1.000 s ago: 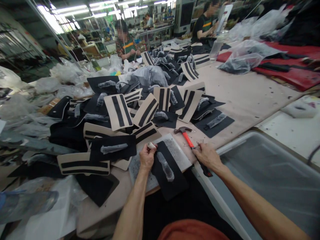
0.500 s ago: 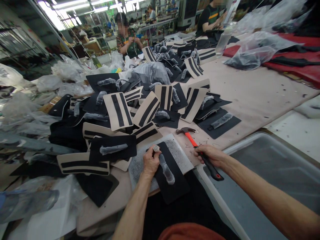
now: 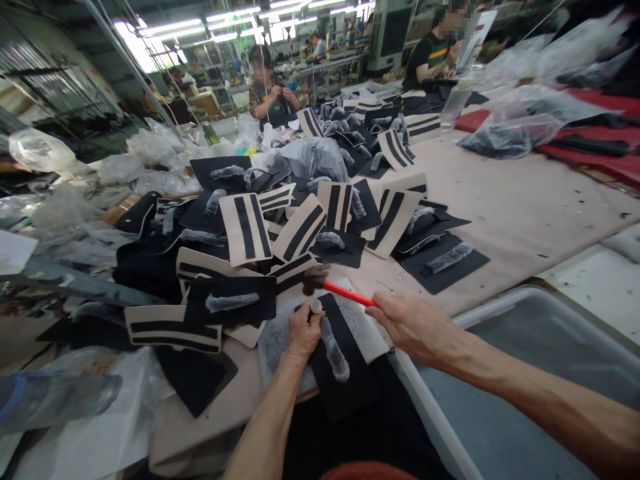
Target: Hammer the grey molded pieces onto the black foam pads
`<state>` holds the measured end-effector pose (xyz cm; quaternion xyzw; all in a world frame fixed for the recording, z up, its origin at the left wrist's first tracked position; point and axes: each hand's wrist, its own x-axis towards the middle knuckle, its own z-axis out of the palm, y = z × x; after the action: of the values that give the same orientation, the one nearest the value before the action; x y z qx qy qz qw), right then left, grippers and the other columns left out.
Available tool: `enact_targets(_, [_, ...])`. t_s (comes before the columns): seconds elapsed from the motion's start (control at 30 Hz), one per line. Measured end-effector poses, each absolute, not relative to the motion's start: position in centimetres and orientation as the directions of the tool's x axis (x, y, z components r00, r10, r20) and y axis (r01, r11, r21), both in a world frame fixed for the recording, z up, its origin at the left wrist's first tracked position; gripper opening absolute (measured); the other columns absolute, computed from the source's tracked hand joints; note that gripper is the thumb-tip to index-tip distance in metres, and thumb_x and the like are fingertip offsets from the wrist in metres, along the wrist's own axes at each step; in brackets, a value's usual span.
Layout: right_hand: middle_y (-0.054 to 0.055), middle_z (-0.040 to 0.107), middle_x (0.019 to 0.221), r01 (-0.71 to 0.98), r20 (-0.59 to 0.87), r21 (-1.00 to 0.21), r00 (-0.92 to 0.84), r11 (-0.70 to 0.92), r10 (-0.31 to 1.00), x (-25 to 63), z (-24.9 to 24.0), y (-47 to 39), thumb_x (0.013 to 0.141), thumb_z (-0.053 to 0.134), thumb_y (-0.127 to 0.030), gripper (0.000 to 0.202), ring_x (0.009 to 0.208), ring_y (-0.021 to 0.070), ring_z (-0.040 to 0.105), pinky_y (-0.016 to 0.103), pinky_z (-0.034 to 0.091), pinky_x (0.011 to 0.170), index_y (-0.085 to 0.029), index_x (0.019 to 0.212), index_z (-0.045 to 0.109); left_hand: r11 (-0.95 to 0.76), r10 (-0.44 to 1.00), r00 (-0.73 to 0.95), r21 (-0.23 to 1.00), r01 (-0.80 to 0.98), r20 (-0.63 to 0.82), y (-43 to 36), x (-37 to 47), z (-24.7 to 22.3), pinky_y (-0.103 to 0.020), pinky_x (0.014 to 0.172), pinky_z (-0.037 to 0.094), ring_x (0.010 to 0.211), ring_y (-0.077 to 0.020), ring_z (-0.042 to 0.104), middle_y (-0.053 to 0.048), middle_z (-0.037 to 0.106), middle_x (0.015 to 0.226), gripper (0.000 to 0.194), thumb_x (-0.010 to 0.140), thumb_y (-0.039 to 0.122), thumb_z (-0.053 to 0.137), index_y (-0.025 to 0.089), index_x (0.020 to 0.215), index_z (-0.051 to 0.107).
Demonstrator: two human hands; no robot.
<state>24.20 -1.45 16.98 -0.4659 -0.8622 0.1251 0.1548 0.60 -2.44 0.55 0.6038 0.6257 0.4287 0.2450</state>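
Note:
My right hand (image 3: 406, 323) is closed around the handle of a claw hammer (image 3: 347, 292) with a red shaft. The hammer's head, a little blurred, is just above and beside the round top of a metal punch (image 3: 315, 306). My left hand (image 3: 303, 333) grips this punch upright; its lower end is hidden. Below the punch lies a black panel (image 3: 350, 360) with a plastic-wrapped handle (image 3: 333, 350) along its middle. The panel rests on a pale, speckled slab (image 3: 280, 340) and extends over its near edge.
Beyond the slab, several black panels (image 3: 235, 299) and beige panels with black stripes (image 3: 245, 230) are heaped. A grey plastic bin (image 3: 525, 353) stands at my right. Crumpled plastic bags (image 3: 115, 167) lie left. Two co-workers (image 3: 273, 93) (image 3: 433, 57) are across the table.
My right hand has raised the hammer and swung it left, bringing its head from the slab's far right corner to the punch. My left hand keeps its grip on the punch.

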Motion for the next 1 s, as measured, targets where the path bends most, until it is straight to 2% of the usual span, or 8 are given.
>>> enact_targets(0.1, [-0.003, 0.05, 0.061, 0.68, 0.465, -0.522, -0.28, 0.515, 0.84, 23.6, 19.6, -1.4, 0.101, 0.038, -0.037, 0.024, 0.047, 0.0102, 0.043, 0.024, 0.028, 0.048, -0.021, 0.085, 0.047, -0.101, 0.965, -0.153, 0.841, 0.532, 0.212, -2.5, 0.7, 0.6, -0.032, 0.085, 0.052, 0.091, -0.0199, 0.069, -0.004, 0.075, 0.096, 0.021, 0.084, 0.02, 0.059, 0.023, 0.104, 0.066])
enact_targets(0.17, [-0.003, 0.051, 0.062, 0.644, 0.537, -0.587, -0.143, 0.49, 0.831, 23.3, 19.3, -2.0, 0.101, 0.035, -0.037, 0.024, 0.048, 0.0108, 0.045, 0.024, 0.031, 0.05, -0.022, 0.088, 0.047, -0.092, 0.967, -0.155, 0.841, 0.533, 0.204, -2.5, 0.6, 0.7, -0.032, 0.085, 0.052, 0.091, -0.0198, 0.069, -0.004, 0.074, 0.096, 0.021, 0.085, 0.021, 0.059, 0.024, 0.104, 0.066])
enact_targets(0.23, [-0.001, 0.051, 0.059, 0.706, 0.41, -0.534, -0.265, 0.465, 0.873, 23.4, 17.2, -2.6, 0.1, 0.034, -0.039, 0.027, 0.048, 0.0124, 0.045, 0.026, 0.028, 0.05, -0.022, 0.084, 0.047, -0.083, 0.972, -0.143, 0.841, 0.535, 0.187, -2.5, 0.6, 0.9, -0.031, 0.083, 0.052, 0.088, -0.0196, 0.069, -0.004, 0.074, 0.093, 0.018, 0.084, 0.021, 0.058, 0.023, 0.101, 0.066])
enact_targets(0.37, [0.002, 0.056, 0.06, 0.852, -0.117, -0.359, -0.445, 0.38, 0.888, 24.6, 12.7, -3.2, 0.099, 0.038, -0.041, 0.028, 0.05, 0.0147, 0.046, 0.03, 0.019, 0.052, -0.021, 0.084, 0.051, -0.106, 0.973, -0.121, 0.842, 0.53, 0.198, -2.5, 0.6, 1.1, -0.031, 0.078, 0.052, 0.081, -0.0197, 0.069, -0.003, 0.074, 0.085, 0.017, 0.085, 0.02, 0.057, 0.023, 0.098, 0.067])
enact_targets(0.7, [0.01, 0.063, 0.079, 0.954, -0.307, -0.298, -0.089, -0.007, 0.947, 29.4, 5.8, -0.8, 0.101, 0.033, -0.033, 0.03, 0.073, 0.0219, 0.06, 0.03, 0.037, 0.067, -0.015, 0.097, 0.056, -0.122, 0.963, -0.156, 0.87, 0.478, 0.22, -2.5, 0.5, 1.1, -0.032, 0.083, 0.053, 0.087, -0.0202, 0.069, -0.003, 0.075, 0.092, 0.019, 0.082, 0.022, 0.063, 0.022, 0.099, 0.069])
enact_targets(0.83, [0.023, 0.053, 0.13, 0.927, 0.025, -0.202, -0.319, 0.317, 0.947, 26.8, 6.7, -1.5, 0.093, 0.046, -0.021, 0.044, 0.112, 0.0307, 0.054, 0.04, 0.041, 0.089, -0.009, 0.135, 0.046, -0.108, 0.959, -0.186, 0.883, 0.458, 0.214, -2.5, 0.5, 1.0, -0.032, 0.082, 0.053, 0.085, -0.0198, 0.069, -0.003, 0.074, 0.091, 0.019, 0.079, 0.027, 0.067, 0.021, 0.098, 0.069])
enact_targets(0.93, [0.015, 0.038, 0.15, 0.618, 0.146, -0.19, -0.751, 0.763, 0.644, 22.7, 9.3, -2.5, 0.084, 0.052, -0.011, 0.057, 0.13, 0.0298, 0.039, 0.043, 0.034, 0.102, -0.02, 0.14, 0.046, -0.07, 0.958, -0.228, 0.915, 0.398, 0.172, -2.3, 0.8, 1.0, -0.03, 0.077, 0.053, 0.08, -0.0184, 0.068, -0.002, 0.074, 0.086, 0.021, 0.077, 0.03, 0.07, 0.02, 0.096, 0.069])
enact_targets(1.0, [0.011, 0.039, 0.149, 0.386, 0.115, -0.174, -0.906, 0.906, 0.408, 20.2, 10.3, -2.9, 0.081, 0.055, -0.012, 0.045, 0.128, 0.0284, 0.039, 0.044, 0.033, 0.102, -0.023, 0.125, 0.058, -0.015, 0.953, -0.285, 0.958, 0.287, 0.1, -1.9, 1.0, 1.1, -0.028, 0.074, 0.054, 0.077, -0.0176, 0.068, -0.002, 0.073, 0.084, 0.024, 0.073, 0.033, 0.073, 0.02, 0.092, 0.068])
